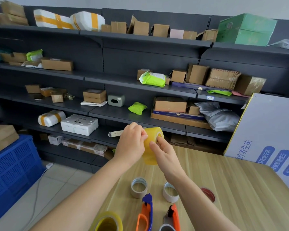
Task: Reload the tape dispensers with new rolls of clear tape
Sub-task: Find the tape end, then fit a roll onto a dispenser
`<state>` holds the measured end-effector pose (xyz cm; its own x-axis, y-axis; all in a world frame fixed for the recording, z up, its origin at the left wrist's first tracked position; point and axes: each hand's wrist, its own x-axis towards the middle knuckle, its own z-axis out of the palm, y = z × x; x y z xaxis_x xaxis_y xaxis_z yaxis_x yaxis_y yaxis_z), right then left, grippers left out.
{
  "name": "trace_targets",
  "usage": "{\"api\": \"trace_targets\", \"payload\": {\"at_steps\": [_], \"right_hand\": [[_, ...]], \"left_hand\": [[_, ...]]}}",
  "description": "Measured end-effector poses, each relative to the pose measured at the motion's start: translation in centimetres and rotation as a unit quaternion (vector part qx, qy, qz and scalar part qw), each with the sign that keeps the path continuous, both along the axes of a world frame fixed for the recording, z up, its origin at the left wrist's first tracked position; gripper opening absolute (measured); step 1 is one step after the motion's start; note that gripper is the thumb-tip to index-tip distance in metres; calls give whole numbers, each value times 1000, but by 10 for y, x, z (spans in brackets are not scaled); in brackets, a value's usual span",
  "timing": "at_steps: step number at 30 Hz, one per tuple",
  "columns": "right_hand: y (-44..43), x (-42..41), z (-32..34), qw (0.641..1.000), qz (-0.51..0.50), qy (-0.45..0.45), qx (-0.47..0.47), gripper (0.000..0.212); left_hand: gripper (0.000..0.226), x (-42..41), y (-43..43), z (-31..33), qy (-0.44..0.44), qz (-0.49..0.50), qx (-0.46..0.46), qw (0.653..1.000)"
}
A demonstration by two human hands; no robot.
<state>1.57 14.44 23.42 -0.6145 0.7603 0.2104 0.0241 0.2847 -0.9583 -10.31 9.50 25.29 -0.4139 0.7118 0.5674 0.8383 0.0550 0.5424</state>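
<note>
A thick yellowish roll of clear tape is held up above the far edge of the wooden table. My left hand pinches its outer surface near the top. My right hand grips the roll, with fingers at its core opening. On the table near me lie an orange and blue tape dispenser and an orange and grey dispenser. A second yellowish tape roll stands at the bottom edge of view.
Two used-up cardboard tape cores and a red ring sit on the table. Dark shelving with parcels fills the back. A blue crate stands at the left, a printed white board at the right.
</note>
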Motion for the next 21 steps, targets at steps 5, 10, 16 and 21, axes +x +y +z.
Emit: {"api": "trace_targets", "payload": {"at_steps": [5,10,16,21], "right_hand": [[3,-1,5,998,23,16,-52,44],[13,-1,2,992,48,35,-110,24],[16,-2,4,988,90,32,-121,35],[16,-3,0,988,92,27,-125,25]], "left_hand": [[16,-1,2,-4,-39,-16,33,999],[15,-1,2,-3,21,-12,54,998],[14,-4,-2,-2,73,-29,70,994],[13,-7,-2,-3,-33,-56,74,995]]}}
